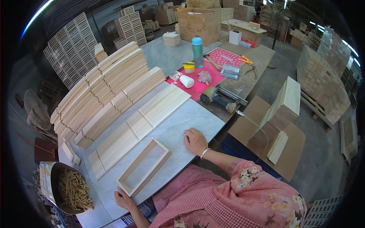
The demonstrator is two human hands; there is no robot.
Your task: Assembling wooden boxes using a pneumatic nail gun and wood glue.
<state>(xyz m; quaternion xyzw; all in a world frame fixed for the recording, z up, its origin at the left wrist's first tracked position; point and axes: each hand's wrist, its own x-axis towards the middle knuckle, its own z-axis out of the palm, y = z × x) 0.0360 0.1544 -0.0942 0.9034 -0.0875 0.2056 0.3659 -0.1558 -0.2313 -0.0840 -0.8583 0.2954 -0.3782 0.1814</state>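
Note:
A long rectangular wooden frame [153, 175] with thin pale walls lies slantwise near the front edge of the marble-patterned table [190, 122]. My left hand [124, 199] is at its near left end, with closed fingers against the corner. Beyond the far right end, apart from the frame, my right hand [195, 142] rests on the tabletop. Its fingers are curled under, and whatever is inside them is hidden. Flat wooden boards [131, 131] lie in a row behind the frame, with thin strips across them.
Tall rows of stacked thin boards [102, 81] stand behind. A container of tan strips [74, 190] is at the left. To the right lie a nail gun [218, 99] with a hose, a white glue bottle [186, 81], a blue water bottle [197, 52] and a board stack [283, 100] on cardboard.

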